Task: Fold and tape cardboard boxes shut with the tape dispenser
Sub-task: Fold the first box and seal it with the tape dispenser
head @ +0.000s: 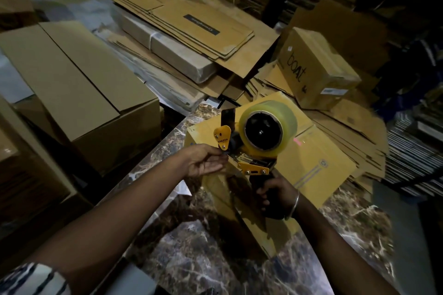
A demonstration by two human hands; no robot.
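Many flattened cartons [191,31] and closed boxes [79,93] lie heaped beyond a dark marble tabletop [215,258], where a yellow cardboard box [318,160] sits near the far edge. Held just above that box is a yellow tape dispenser [254,143] carrying a clear roll of tape [268,124]. The right hand [275,196] grips its black handle from below, while the left hand [206,163] reaches to its front end, fingertips pinching at the tape there.
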